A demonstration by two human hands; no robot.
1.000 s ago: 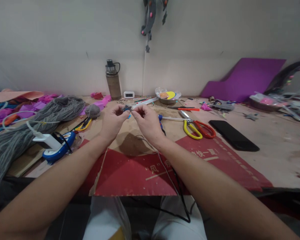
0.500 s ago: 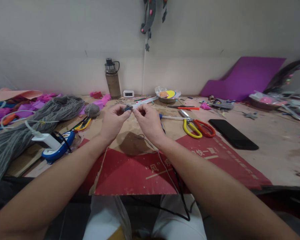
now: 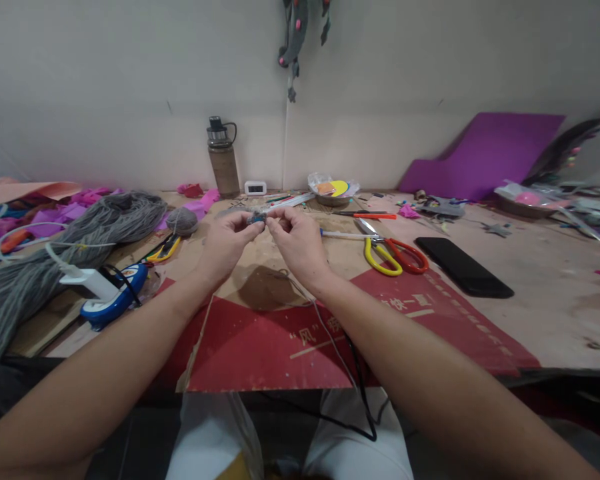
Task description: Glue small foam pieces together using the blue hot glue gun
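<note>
Pinching the small grey-blue piece with left hand and right hand, fingertips nearly closed, I'd want light, even pressure.

The person's left hand and right hand are bare, with slender fingers. The left forearm and right forearm are uncovered too, smooth, broad toward the elbow and tapering to narrow wrists. Loose, white to pale-grey cloth trousers cover both thighs, with soft lengthwise folds along the inner left leg. A yellow-brown patch shows low beside that leg; whether it belongs to the clothing is unclear.
</note>
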